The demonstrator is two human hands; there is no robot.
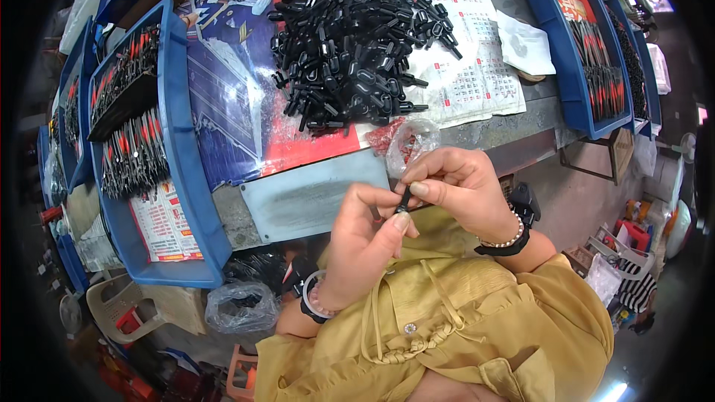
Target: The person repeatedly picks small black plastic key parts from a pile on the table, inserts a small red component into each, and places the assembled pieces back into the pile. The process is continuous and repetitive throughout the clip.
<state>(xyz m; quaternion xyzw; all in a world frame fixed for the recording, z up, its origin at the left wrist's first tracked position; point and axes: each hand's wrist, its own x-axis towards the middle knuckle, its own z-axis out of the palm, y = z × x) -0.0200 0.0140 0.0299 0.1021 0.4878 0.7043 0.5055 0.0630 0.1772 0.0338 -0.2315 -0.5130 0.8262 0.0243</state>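
Close to my chest, my left hand and my right hand meet at the table's front edge. Both pinch a small, narrow black piece between thumb and fingers. Its ends are partly covered, so its exact kind cannot be made out. Beyond my hands, a heap of small black glossy pieces with loop-like ends lies on the table. A clear plastic bag with small red bits beside it sits just past my right fingertips.
On the left stands a blue tray holding rows of black and orange slender parts; a similar blue tray stands at right. Printed calendar sheets and a light metal plate cover the table. A white sheet lies right of the heap.
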